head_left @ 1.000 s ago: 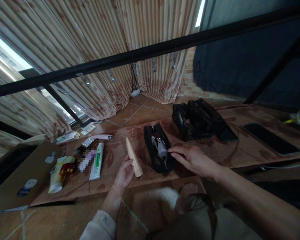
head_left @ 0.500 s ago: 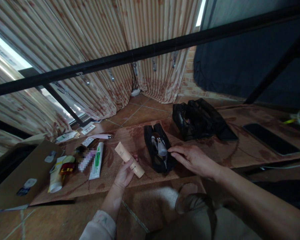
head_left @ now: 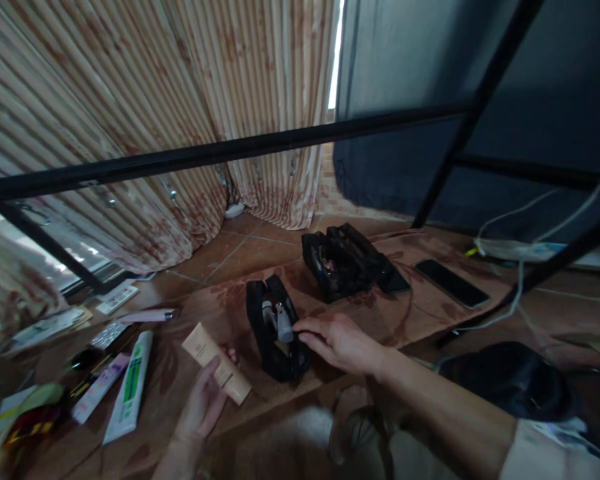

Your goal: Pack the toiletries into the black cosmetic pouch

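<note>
My left hand (head_left: 206,399) is closed around a peach-coloured squeeze tube (head_left: 217,363), with the thumb across its front. To the right of it stands an unzipped small black pouch (head_left: 265,347), holding a grey-capped bottle (head_left: 283,325) and other items partly hidden inside. At the pouch's right rim, the thumb and forefinger of my right hand (head_left: 337,341) are pinched together on the edge. A white and green toothpaste tube (head_left: 130,390) lies left of my left hand.
A larger open black bag (head_left: 340,267) and a phone (head_left: 451,283) lie at the right. A pink-white tube (head_left: 100,389), a pale pink pen-like item (head_left: 150,316) and a blurred amber-red container (head_left: 33,425) are at the left. A black metal bar (head_left: 220,152) crosses behind.
The view has turned to the right, so things appear shifted left and lower. My left hand keeps the squeeze tube, and my right hand stays at the small pouch's rim.
</note>
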Demonstrator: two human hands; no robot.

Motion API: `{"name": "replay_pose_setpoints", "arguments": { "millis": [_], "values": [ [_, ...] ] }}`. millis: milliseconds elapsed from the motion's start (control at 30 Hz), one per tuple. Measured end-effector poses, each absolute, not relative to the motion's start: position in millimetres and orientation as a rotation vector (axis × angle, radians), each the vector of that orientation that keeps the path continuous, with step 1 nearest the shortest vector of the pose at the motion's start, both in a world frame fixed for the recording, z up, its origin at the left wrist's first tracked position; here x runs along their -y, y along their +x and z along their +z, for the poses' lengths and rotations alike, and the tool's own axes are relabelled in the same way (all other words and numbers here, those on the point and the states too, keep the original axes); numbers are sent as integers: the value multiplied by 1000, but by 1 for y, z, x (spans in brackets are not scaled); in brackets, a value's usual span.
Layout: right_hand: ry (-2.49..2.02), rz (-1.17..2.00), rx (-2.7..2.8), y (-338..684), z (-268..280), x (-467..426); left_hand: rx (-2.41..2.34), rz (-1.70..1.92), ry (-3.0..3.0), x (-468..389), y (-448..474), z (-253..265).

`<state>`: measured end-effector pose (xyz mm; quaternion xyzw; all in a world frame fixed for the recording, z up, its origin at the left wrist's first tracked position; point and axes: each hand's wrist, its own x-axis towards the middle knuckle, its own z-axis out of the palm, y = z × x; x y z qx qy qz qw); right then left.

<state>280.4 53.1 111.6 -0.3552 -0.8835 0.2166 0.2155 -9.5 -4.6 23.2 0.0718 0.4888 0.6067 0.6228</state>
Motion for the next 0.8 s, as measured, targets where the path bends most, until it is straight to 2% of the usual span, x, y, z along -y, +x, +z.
{"name": "replay_pose_setpoints", "arguments": {
  "millis": [267, 600, 800],
  "values": [
    [-1023, 608, 2332, 291, 122, -60, -1240, 1432, 122, 0, -7, 22],
    [-1010, 514, 2480, 281, 116, -56, -1286, 1367, 207, -2, -4, 22],
    [-996, 481, 2491, 283, 116, -55, -1522, 1419, 437, 1, -4, 48]
  ]
}}
